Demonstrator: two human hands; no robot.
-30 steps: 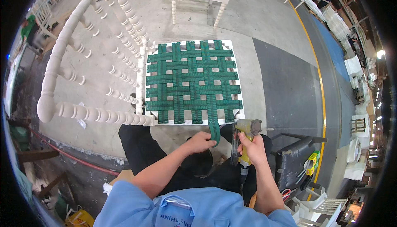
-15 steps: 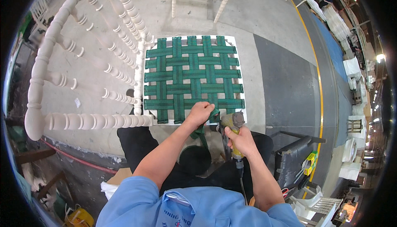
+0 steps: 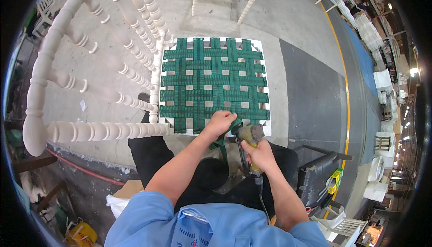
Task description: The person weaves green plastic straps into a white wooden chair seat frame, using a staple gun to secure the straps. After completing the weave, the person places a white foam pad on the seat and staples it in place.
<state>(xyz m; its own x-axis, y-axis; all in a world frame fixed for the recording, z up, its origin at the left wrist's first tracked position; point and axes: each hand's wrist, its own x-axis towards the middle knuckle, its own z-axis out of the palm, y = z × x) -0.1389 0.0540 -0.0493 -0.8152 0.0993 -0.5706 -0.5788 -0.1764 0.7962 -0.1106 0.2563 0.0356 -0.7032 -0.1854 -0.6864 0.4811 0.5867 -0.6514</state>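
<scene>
While the right hand (image 3: 261, 155) grips a power tool (image 3: 252, 134), the left hand (image 3: 219, 124) has raised pinched webbing (image 3: 237, 123).

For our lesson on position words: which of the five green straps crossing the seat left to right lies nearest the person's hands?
The bottom strap in view, partly hidden by the left hand; the other four lie farther up the chair seat.
</scene>
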